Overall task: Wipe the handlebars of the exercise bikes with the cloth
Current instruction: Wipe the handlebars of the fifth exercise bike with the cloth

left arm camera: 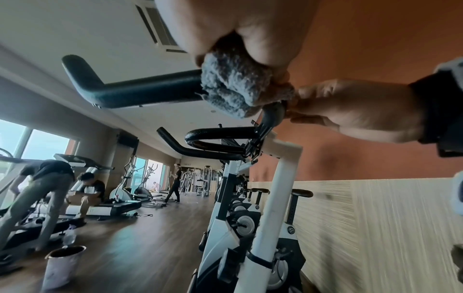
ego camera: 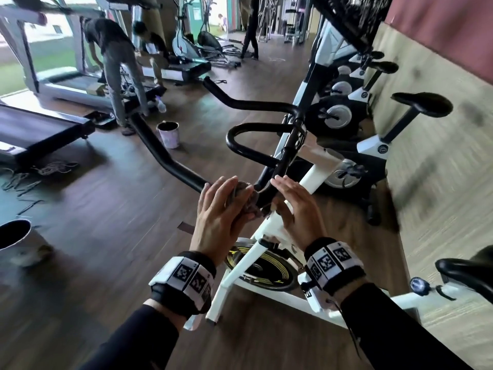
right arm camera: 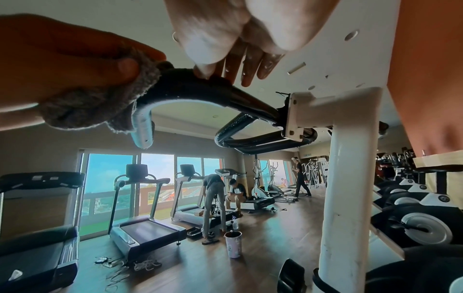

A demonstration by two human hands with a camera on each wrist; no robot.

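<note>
Left hand (ego camera: pixel 221 209) wiping black padded handlebar (ego camera: pixel 170 161) of near white exercise bike (ego camera: pixel 266 236), clamped on bunched grey terry cloth (ego camera: pixel 242 196).
Right hand (ego camera: pixel 293 206) flat, fingers straight, steadying bar at bend. Next, likely: slide cloth left along bar. Dark wood-plank floor (ego camera: pixel 106 236), gym, treadmills far left.

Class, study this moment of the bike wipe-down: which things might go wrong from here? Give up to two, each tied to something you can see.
1. The left hand holds the cloth bunched at one bend of the handlebar, so the long bar ends may go unwiped.
2. The right hand lies flat with straight fingers on the bar, so it may steady the bike poorly.
</note>
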